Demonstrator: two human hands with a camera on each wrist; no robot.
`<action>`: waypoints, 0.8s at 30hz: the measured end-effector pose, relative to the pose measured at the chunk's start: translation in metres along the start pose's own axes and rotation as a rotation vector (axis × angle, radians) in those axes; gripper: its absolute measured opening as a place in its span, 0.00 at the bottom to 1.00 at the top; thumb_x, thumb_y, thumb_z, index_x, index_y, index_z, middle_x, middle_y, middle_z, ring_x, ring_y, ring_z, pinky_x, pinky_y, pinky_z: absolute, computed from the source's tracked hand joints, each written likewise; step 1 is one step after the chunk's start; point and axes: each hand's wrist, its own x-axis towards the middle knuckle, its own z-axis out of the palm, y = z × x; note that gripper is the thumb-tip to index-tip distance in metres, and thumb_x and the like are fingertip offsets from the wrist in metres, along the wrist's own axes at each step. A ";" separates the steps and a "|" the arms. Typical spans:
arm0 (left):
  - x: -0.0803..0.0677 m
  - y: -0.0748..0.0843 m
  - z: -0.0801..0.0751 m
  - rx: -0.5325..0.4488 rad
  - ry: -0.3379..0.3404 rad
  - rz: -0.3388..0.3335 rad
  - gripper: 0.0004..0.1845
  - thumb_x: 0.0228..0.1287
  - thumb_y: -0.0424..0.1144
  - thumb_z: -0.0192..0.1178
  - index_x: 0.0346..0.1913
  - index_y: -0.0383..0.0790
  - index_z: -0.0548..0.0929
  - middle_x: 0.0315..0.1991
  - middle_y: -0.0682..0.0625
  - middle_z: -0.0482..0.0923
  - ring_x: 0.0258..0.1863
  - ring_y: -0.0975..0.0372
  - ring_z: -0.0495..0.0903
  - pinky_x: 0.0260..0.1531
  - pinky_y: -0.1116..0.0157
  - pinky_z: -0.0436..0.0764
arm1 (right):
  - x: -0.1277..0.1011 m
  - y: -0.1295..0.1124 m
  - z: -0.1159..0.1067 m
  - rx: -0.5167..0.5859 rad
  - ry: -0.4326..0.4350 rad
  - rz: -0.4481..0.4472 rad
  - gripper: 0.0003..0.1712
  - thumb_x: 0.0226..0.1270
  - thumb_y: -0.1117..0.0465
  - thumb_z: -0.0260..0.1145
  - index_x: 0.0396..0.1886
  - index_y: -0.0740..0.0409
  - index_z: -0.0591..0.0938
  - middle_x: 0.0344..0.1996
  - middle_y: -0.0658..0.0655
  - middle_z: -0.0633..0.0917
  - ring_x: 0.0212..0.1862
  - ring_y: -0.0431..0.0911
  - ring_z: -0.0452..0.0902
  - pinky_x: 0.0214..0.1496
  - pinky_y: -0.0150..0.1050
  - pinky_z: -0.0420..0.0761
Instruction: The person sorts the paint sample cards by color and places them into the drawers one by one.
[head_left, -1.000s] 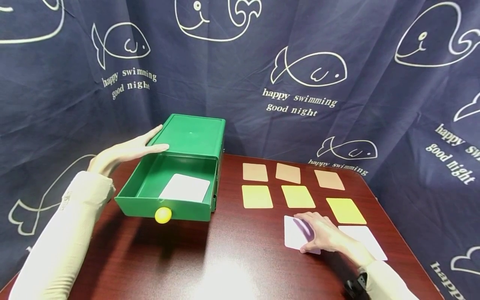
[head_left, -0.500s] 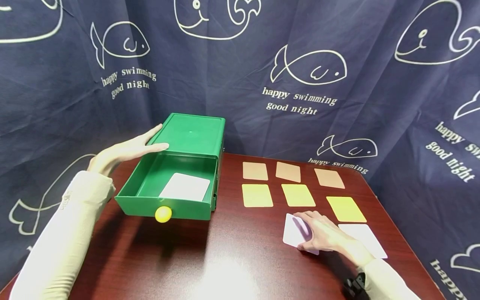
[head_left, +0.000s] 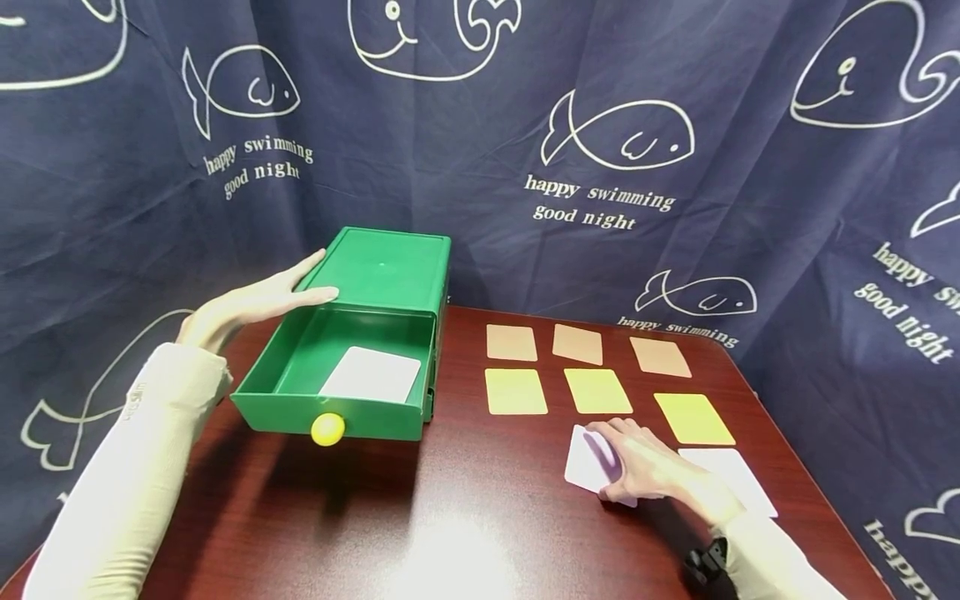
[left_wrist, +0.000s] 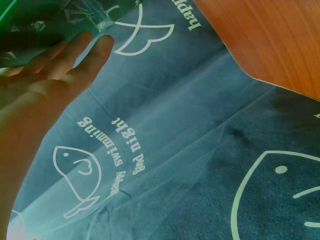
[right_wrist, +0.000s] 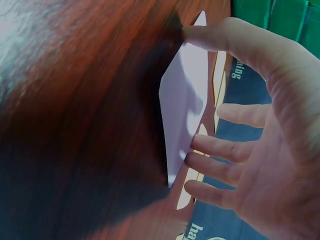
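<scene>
Head view: right of the green drawer box [head_left: 384,268], a white card [head_left: 585,465] lies on the boxward side of the right hand [head_left: 647,463] pinching it; the left hand [head_left: 247,307], spread, rests on the box. Left wrist: that hand's fingers stretched. Right wrist: thumb and fingers grip card edges.

Navy fabric [head_left: 465,167] (printed with white fish [head_left: 633,136]) hangs behind a glossy reddish-brown table [head_left: 495,458].
</scene>
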 end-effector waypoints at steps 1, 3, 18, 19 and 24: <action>0.000 0.000 0.000 0.002 -0.002 -0.008 0.48 0.68 0.61 0.52 0.77 0.59 0.32 0.79 0.52 0.31 0.77 0.53 0.36 0.74 0.42 0.41 | 0.000 -0.001 0.000 0.006 0.003 0.004 0.49 0.27 0.47 0.82 0.56 0.55 0.76 0.41 0.53 0.80 0.40 0.42 0.70 0.41 0.41 0.71; -0.001 0.000 0.000 0.008 -0.005 -0.020 0.48 0.67 0.62 0.52 0.77 0.61 0.32 0.79 0.53 0.31 0.77 0.53 0.36 0.74 0.41 0.41 | 0.001 -0.003 -0.001 0.020 0.002 0.018 0.48 0.29 0.46 0.81 0.56 0.55 0.75 0.42 0.53 0.79 0.39 0.42 0.71 0.41 0.41 0.71; -0.005 0.000 0.001 0.019 0.001 -0.031 0.47 0.67 0.64 0.51 0.76 0.64 0.31 0.79 0.53 0.30 0.77 0.53 0.35 0.74 0.41 0.41 | 0.029 -0.032 -0.039 0.199 0.081 -0.016 0.46 0.41 0.47 0.78 0.63 0.54 0.72 0.50 0.54 0.78 0.49 0.46 0.71 0.41 0.36 0.77; -0.005 0.000 0.001 0.021 0.000 -0.032 0.47 0.67 0.64 0.51 0.76 0.64 0.31 0.79 0.53 0.30 0.77 0.53 0.34 0.74 0.41 0.41 | 0.032 -0.035 -0.043 0.207 0.081 -0.015 0.46 0.41 0.47 0.78 0.63 0.53 0.72 0.51 0.54 0.78 0.50 0.46 0.71 0.43 0.37 0.77; -0.005 0.001 -0.001 0.054 0.001 -0.011 0.47 0.67 0.62 0.51 0.77 0.59 0.32 0.79 0.52 0.30 0.78 0.51 0.35 0.73 0.40 0.41 | 0.048 -0.049 -0.060 0.217 0.101 -0.044 0.44 0.42 0.46 0.77 0.62 0.49 0.73 0.51 0.50 0.79 0.51 0.45 0.71 0.49 0.43 0.76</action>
